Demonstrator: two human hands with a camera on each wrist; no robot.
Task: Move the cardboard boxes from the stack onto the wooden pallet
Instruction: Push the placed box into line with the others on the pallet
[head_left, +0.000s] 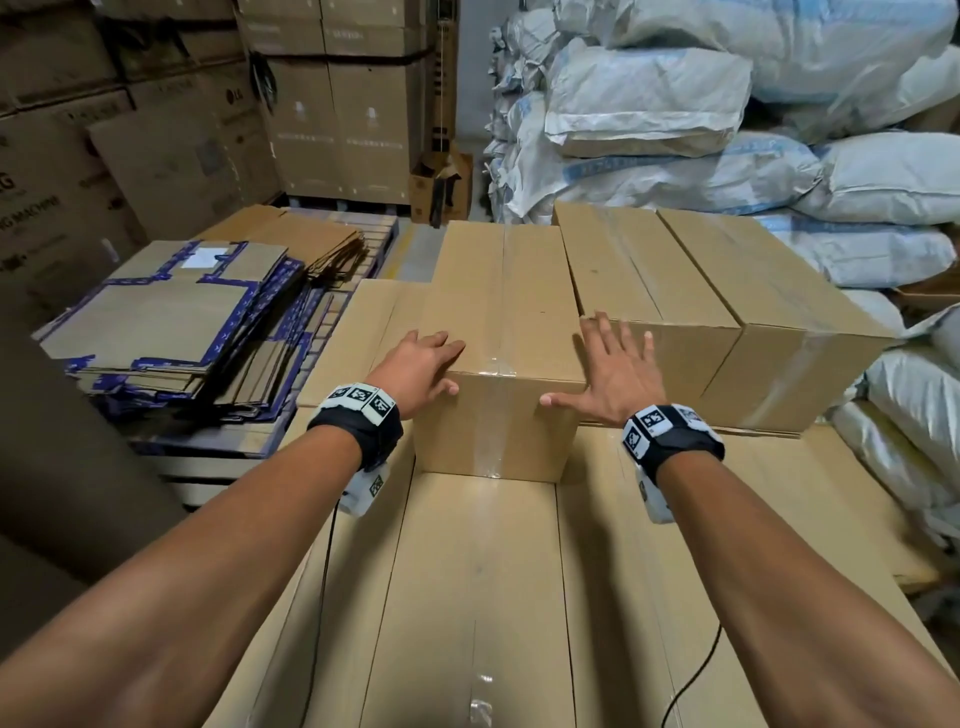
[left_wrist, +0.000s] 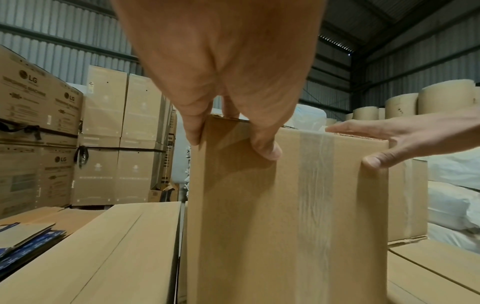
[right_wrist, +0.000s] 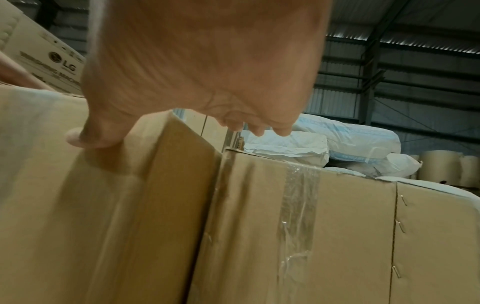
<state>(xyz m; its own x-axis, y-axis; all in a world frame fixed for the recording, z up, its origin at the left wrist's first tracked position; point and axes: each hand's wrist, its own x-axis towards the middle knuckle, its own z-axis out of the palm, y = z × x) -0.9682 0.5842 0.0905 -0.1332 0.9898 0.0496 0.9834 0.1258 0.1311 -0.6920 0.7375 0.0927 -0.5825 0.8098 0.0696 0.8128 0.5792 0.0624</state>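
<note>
Both stretched out ahead, left arm (head_left: 208, 561) and right arm (head_left: 779, 561) angling inward. Left hand (head_left: 423, 366) was palm down, fingers straight and together, thumb tipped downward. Right hand (head_left: 613, 371) was splayed wide, thumb jutting toward the left hand, the two hands apart

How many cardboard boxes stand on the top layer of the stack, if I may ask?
3: the near box between the left hand and right hand, a second box right of it, a third box beyond. More may be hidden.
</note>
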